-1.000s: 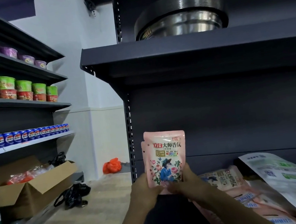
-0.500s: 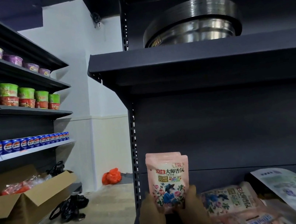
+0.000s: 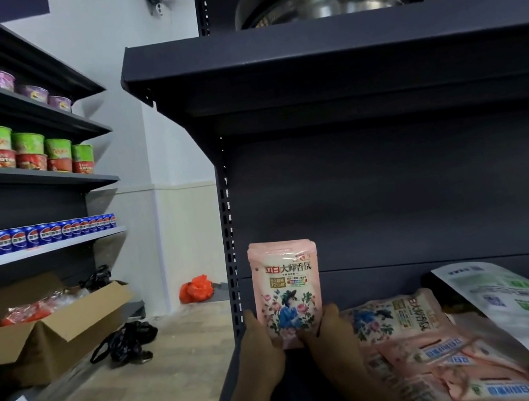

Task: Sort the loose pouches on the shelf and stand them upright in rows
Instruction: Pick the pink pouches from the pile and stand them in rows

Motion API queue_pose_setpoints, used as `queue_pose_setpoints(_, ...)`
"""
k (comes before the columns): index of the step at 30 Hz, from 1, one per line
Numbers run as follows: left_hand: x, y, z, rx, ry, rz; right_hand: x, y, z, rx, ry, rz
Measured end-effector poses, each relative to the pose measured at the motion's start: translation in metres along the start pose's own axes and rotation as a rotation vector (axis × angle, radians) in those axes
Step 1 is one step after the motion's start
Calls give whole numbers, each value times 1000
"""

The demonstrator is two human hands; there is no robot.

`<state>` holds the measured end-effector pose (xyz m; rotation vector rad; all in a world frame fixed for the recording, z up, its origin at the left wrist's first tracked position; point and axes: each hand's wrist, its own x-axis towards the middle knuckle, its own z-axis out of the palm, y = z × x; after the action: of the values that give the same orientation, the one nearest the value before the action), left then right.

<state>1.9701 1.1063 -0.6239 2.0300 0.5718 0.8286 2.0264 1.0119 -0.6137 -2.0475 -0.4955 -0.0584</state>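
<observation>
Pink pouches upright between left hand and right hand, both pinching lower edges; now nearer shelf's left end than before.

Upright pink pouch is showing "立白大师香氛" in red and black, with a small box under it reading "72小时". Pink pouch lying flat at 3 o'clock of it is carrying the same print turned sideways. Blue cans are showing a round logo, lettering too small to read.

Shop: stocked shelving, cans
</observation>
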Motion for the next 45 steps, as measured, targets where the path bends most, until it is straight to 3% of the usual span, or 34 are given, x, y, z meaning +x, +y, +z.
queue_pose_setpoints(11, -2, -10, -1, 212, -11, 38, 1, 4, 2, -199, 36, -38)
queue_pose_setpoints(23, -1, -11, 0, 131, -33, 45, -3, -2, -4, -258, 14, -18)
queue_pose_setpoints(28, -14, 5, -12, 318, 115, 176, -3, -12, -36, -260, 66, -83)
queue_pose_setpoints(34, -27, 45, -20, 493, 238, 405, 1, -25, -102, -516, 5, -210)
queue_pose_setpoints(36, -30, 58, -14, 590, 202, 497, 3, -21, -116, -540, -26, -211)
queue_pose_setpoints(40, -35, 72, 13, 570, -10, 589, 0, -6, -131, -557, -96, -201)
queue_pose_setpoints(45, -42, 78, 46, 643, -256, 550, -14, 14, -134, -280, 15, -168)
